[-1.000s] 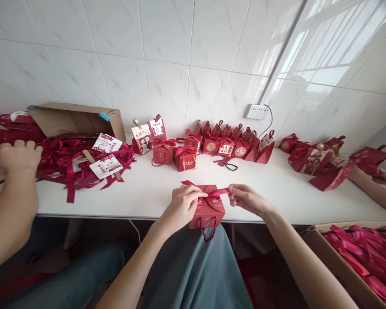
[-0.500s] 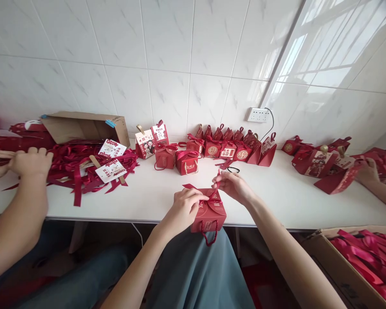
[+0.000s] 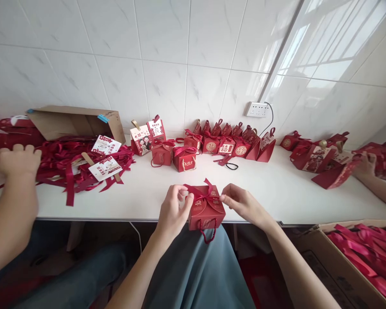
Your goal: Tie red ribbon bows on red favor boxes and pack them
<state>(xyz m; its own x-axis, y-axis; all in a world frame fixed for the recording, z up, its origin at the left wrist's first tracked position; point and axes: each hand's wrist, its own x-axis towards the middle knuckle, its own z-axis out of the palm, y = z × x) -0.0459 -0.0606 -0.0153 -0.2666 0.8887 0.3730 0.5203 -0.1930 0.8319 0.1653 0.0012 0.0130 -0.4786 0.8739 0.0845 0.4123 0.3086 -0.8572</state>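
**Bow: even tension, knot centred**

Left hand (image 3: 173,210) half-curled at the left of the ribbon (image 3: 207,197); can't tell if it's gripping. Right hand (image 3: 243,204) pinched nearly closed on its right side. Ribbon's atop the red box (image 3: 209,217), at the white table's (image 3: 141,204) near edge. I'd pull both sides evenly, gently; yanking could crease flaps.

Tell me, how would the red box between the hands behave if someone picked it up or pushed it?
The red box looks like folded card, so it would probably dent if squeezed hard. Its squat, flat-sided shape suggests sliding rather than rolling. The cord handle hangs in a loop, so it would likely swing loosely.
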